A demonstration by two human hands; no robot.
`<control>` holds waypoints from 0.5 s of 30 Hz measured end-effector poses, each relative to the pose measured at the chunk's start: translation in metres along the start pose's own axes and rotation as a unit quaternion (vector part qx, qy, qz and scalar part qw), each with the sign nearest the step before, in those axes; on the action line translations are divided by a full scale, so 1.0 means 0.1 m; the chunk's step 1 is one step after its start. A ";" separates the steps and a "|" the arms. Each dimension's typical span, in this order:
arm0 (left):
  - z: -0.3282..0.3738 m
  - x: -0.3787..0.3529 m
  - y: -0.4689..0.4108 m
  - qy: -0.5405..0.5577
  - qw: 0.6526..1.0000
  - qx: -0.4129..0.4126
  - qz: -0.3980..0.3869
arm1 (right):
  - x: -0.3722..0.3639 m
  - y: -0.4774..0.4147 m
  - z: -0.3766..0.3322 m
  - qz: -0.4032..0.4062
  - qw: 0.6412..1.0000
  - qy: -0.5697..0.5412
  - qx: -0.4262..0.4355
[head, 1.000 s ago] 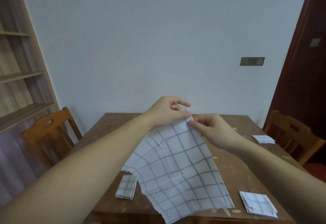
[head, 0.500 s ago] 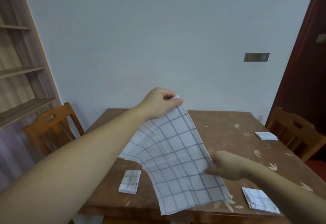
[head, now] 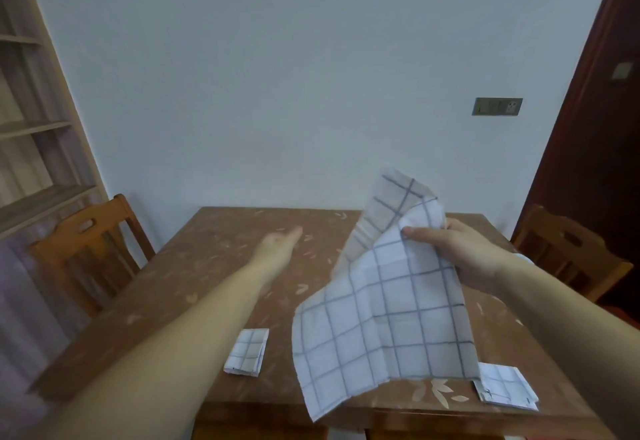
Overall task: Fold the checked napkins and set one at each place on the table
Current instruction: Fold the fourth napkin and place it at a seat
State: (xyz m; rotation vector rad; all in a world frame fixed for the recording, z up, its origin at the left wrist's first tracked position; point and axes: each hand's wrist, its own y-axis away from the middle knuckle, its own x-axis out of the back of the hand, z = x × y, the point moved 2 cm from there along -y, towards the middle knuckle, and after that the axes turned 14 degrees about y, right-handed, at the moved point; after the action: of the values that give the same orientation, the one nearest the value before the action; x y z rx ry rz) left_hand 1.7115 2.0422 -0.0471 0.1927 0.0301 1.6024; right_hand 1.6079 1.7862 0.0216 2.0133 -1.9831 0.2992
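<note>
1. A brown wooden table with pale leaf marks fills the middle of the scene, its far edge against a plain white wall.
2. Wooden shelves stand at the far left; a dark door stands at the far right.
3. One wooden chair sits at the table's left side, another chair at its right side.
4. The unfolded checked napkin hangs over the right half of the table, its upper part flopped up and over, its lower corner past the near edge.
5. The right hand pinches the napkin's upper edge, thumb on the near face, fingers behind the cloth.
6. The left hand reaches out over the table's middle, apart from the cloth, fingers extended and holding nothing; it is blurred.
7. A folded napkin lies at the near right corner, partly under the hanging cloth.
8. A smaller folded napkin lies near the near edge, left of centre.
9. A wall socket plate sits on the far wall, right.
</note>
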 end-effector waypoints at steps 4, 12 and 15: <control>-0.71 -0.22 0.21 0.106 0.930 0.250 -0.247 | 0.10 -0.07 0.18 0.036 0.997 -0.050 -0.054; -0.49 -0.42 0.23 0.314 0.897 0.218 -0.223 | 0.15 -0.13 0.48 0.050 0.993 -0.033 -0.100; -0.38 -0.41 0.23 0.281 0.908 0.188 -0.249 | 0.20 -0.15 0.53 0.072 0.990 -0.021 -0.118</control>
State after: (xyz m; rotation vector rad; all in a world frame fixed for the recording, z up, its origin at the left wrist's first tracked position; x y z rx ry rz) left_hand 1.6846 2.0047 -0.0853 0.0066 0.7821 1.0789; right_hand 1.6199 1.7492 -0.0217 1.7481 -2.0838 0.0493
